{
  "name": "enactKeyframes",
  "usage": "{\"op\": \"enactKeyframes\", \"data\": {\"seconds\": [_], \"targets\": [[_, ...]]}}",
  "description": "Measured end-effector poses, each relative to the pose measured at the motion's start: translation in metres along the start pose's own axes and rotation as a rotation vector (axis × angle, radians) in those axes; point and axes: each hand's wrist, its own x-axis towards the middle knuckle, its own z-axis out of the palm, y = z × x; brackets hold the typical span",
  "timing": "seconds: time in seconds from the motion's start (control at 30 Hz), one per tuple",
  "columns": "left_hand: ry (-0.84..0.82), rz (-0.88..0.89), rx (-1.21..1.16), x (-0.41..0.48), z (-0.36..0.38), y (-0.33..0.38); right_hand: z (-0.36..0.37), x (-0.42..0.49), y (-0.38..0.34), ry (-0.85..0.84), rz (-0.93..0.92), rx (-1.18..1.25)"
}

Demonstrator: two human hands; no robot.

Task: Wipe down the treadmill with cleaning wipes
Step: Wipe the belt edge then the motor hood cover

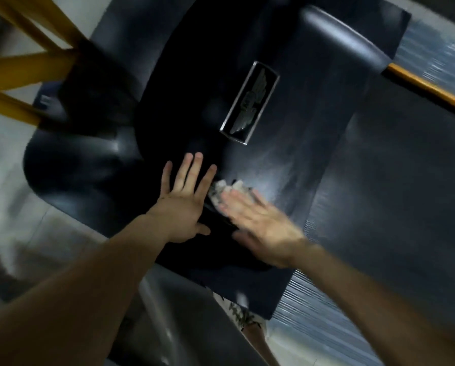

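The treadmill's dark motor cover [287, 107] fills the middle of the view, with a winged logo badge [250, 103] set into it. My left hand [184, 199] lies flat on the cover, fingers straight and spread. Just to its right, my right hand [258, 220] presses a crumpled white wipe [222, 190] onto the cover with straight fingers; the hand is motion-blurred. Most of the wipe is hidden under the fingers. A damp sheen shows on the cover right of the wipe.
Yellow frame tubes [23, 67] rise at the upper left and a yellow rail [429, 88] runs at the right. The ribbed running belt [405, 207] lies to the right. Pale floor [7, 180] shows at the left. My patterned shorts [243, 315] appear below.
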Motion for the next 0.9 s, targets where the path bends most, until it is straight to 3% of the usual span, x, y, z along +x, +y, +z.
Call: {"op": "enactKeyframes", "data": {"seconds": [0.03,0.13,0.17,0.2,0.23,0.3,0.33,0.4,0.47,0.53,0.6,0.63,0.7,0.77,0.8,0.83,0.9], "targets": [[0.099,0.006,-0.023,-0.006,0.002,-0.002,-0.007,0.003,0.029,0.032,0.066,-0.084],[0.415,-0.058,-0.181,-0.023,0.008,-0.019,-0.035,0.029,0.104,0.241,0.707,-0.064],[0.485,-0.119,-0.232,-0.028,0.009,-0.028,-0.037,0.039,0.101,0.288,0.819,-0.009],[0.518,-0.201,-0.285,-0.031,0.008,-0.038,-0.031,0.047,0.082,0.321,0.788,0.038],[0.515,-0.291,-0.344,-0.033,0.005,-0.049,-0.024,0.052,0.049,0.301,0.626,0.063],[0.438,-0.423,-0.410,-0.029,-0.006,-0.072,-0.012,0.050,-0.018,0.069,0.163,0.123],[0.375,-0.451,-0.412,-0.024,-0.013,-0.083,-0.011,0.050,-0.033,-0.061,-0.027,0.107],[0.225,-0.436,-0.389,-0.009,-0.027,-0.097,-0.022,0.074,-0.014,-0.048,-0.203,-0.079],[0.088,-0.405,-0.379,0.000,-0.034,-0.102,-0.037,0.118,0.036,0.088,-0.027,-0.202],[0.024,-0.398,-0.380,0.003,-0.035,-0.105,-0.058,0.163,0.073,0.182,0.294,-0.271],[0.006,-0.383,-0.427,0.004,-0.034,-0.106,-0.058,0.184,0.058,0.236,0.461,-0.203],[0.010,-0.382,-0.442,0.001,-0.034,-0.105,-0.049,0.182,0.039,0.228,0.359,-0.139],[0.000,-0.392,-0.437,-0.002,-0.037,-0.104,-0.032,0.160,-0.001,0.066,-0.070,-0.051],[-0.026,-0.389,-0.432,-0.002,-0.041,-0.105,-0.036,0.147,-0.007,-0.120,-0.414,-0.166],[-0.038,-0.380,-0.437,-0.001,-0.041,-0.105,-0.045,0.160,0.008,-0.106,-0.458,-0.249],[-0.048,-0.367,-0.451,-0.001,-0.042,-0.105,-0.053,0.180,0.028,-0.060,-0.371,-0.330],[-0.057,-0.355,-0.479,-0.002,-0.042,-0.107,-0.077,0.230,0.065,0.093,0.050,-0.381]]}}
